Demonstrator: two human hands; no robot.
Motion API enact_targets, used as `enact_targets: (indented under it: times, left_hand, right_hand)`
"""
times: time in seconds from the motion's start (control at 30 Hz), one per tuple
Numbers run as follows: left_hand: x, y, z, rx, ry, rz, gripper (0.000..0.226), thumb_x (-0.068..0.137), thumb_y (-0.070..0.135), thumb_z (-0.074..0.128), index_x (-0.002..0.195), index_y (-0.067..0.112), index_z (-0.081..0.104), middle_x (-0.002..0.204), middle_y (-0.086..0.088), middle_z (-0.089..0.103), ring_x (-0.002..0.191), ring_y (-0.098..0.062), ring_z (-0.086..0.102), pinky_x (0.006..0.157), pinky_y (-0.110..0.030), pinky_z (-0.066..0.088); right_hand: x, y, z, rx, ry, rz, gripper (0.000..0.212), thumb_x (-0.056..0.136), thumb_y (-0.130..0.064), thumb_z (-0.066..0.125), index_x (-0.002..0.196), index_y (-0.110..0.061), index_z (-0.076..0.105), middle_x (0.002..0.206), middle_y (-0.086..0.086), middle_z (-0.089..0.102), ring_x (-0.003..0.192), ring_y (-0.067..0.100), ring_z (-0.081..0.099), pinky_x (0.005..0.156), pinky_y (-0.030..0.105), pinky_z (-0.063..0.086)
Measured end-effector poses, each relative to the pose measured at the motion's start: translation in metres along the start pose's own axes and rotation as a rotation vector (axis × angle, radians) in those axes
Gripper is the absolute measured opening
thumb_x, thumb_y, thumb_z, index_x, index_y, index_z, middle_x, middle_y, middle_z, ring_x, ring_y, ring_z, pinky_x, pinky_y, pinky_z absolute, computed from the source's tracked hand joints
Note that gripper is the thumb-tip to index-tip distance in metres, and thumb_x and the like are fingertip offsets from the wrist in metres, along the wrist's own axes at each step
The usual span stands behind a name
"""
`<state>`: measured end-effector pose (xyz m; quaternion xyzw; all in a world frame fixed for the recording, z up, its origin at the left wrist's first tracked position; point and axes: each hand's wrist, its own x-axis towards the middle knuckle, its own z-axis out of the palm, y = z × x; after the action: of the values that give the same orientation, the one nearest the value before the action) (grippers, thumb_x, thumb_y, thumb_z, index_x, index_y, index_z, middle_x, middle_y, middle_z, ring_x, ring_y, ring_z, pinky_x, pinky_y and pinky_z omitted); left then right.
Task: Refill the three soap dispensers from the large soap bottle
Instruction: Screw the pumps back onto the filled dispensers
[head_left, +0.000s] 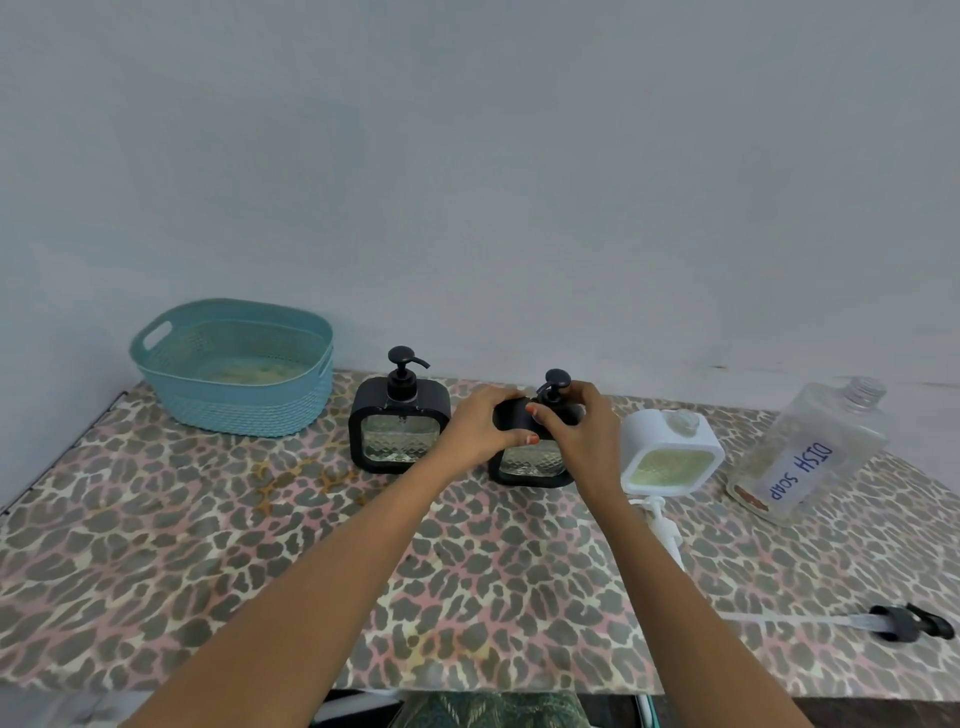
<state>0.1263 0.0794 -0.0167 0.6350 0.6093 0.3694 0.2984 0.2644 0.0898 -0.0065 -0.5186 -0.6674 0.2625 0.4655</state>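
Three square soap dispensers stand in a row on the leopard-print table. The left black dispenser (399, 426) has its pump on. My left hand (480, 428) grips the top left corner of the middle black dispenser (532, 462), and my right hand (582, 431) holds its pump collar below the black pump head (556, 382). The white dispenser (670, 452) stands open and shows yellow-green soap; its white pump (665, 525) lies on the table in front of it. At the right, the large clear bottle (810, 452) labelled DISH SOAP stands uncapped and looks almost empty.
A teal plastic basket (234, 364) sits at the back left against the wall. A black pump with a long tube (904, 623) lies near the right front edge. The table's front edge (467, 688) runs just below my forearms.
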Motion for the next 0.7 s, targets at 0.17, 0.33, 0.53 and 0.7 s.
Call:
enact_targets:
  times: [0.17, 0.33, 0.53, 0.7]
  left_hand:
    - [0.000, 0.000, 0.001, 0.010, 0.003, 0.002, 0.061, 0.074, 0.024, 0.074, 0.129, 0.013, 0.049, 0.135, -0.005, 0.050, 0.126, -0.019, 0.044, 0.103, -0.029, 0.034]
    - [0.001, -0.001, 0.001, 0.002, 0.011, 0.004, 0.060, 0.074, 0.023, 0.075, 0.128, 0.013, 0.051, 0.134, -0.007, 0.051, 0.125, -0.020, 0.045, 0.099, -0.026, 0.034]
    - [0.000, 0.000, 0.001, 0.001, 0.003, -0.002, 0.062, 0.075, 0.026, 0.074, 0.130, 0.012, 0.049, 0.136, -0.007, 0.049, 0.126, -0.020, 0.044, 0.105, -0.030, 0.034]
    - [-0.001, 0.001, 0.001, -0.006, 0.010, -0.007, 0.062, 0.075, 0.023, 0.074, 0.130, 0.011, 0.048, 0.135, -0.007, 0.049, 0.126, -0.020, 0.044, 0.100, -0.025, 0.033]
  right_hand:
    - [0.002, 0.001, 0.005, -0.108, 0.020, 0.022, 0.043, 0.074, -0.028, 0.076, 0.104, -0.006, 0.054, 0.089, -0.006, 0.051, 0.081, 0.008, 0.046, 0.064, 0.005, 0.030]
    - [0.000, 0.002, -0.007, -0.016, -0.119, 0.002, 0.046, 0.078, -0.014, 0.071, 0.120, -0.012, 0.052, 0.106, -0.009, 0.051, 0.094, 0.000, 0.046, 0.078, 0.001, 0.033]
    - [0.005, 0.000, -0.016, 0.049, -0.215, 0.053, 0.031, 0.082, -0.007, 0.065, 0.113, -0.010, 0.061, 0.101, -0.003, 0.061, 0.094, 0.008, 0.055, 0.076, 0.012, 0.039]
    - [0.009, 0.006, 0.001, 0.018, -0.115, 0.083, 0.033, 0.075, -0.016, 0.074, 0.096, -0.013, 0.048, 0.095, 0.000, 0.055, 0.087, 0.015, 0.053, 0.071, 0.018, 0.039]
